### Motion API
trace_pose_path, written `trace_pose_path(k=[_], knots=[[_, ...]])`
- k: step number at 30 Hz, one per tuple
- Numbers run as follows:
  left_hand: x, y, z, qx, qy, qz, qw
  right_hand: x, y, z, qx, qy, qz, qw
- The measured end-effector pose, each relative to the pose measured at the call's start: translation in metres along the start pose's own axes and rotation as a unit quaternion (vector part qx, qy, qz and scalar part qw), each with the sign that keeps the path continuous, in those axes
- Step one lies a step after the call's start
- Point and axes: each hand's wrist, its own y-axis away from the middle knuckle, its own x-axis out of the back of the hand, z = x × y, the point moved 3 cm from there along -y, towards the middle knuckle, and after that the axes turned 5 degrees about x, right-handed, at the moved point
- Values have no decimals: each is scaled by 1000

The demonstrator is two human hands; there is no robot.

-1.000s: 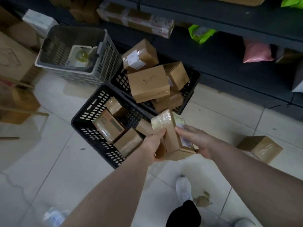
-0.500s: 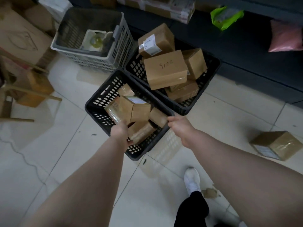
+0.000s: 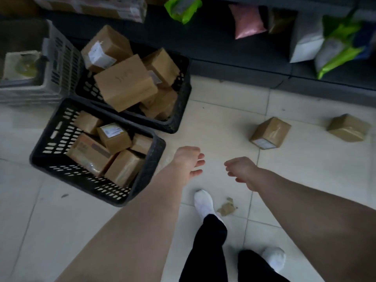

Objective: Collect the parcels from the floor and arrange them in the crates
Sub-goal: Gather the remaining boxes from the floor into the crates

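Two black slotted crates stand on the tiled floor at the left. The near crate point(image 3: 50, 137) holds several brown parcels, one with a white label point(image 3: 114, 137) on top. The far crate point(image 3: 183, 92) is heaped with bigger cardboard boxes point(image 3: 126, 82). Two taped parcels lie on the floor at the right, one nearer point(image 3: 269, 132) and one at the frame edge point(image 3: 348, 127). My left hand point(image 3: 189, 162) hangs to the right of the near crate, fingers loose, holding nothing. My right hand point(image 3: 241, 169) hangs beside it, also empty.
A grey slotted basket point(image 3: 61, 64) stands at the far left. A dark low shelf point(image 3: 234, 66) along the back carries green, pink and white bags. A scrap of cardboard point(image 3: 226, 207) lies by my white shoe point(image 3: 203, 202).
The labelled parcel I held in both hands now lies in the near crate. Both hands have let go and pulled back to the right of it. My view has swung right.
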Motion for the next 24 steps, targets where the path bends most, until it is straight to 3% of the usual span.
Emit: trace_pose_path(k=[6,13,24], knots=[[-87,28,-36,-12,-119,-43,992,54,15,61,34,-59,18,998],[-189,51,-105,-25,-246,-50,968,137,50,210,-2,-212,79,974],[-380,68,-222,-66,-514,-76,852,243,82,458,-142,-377,188,896]])
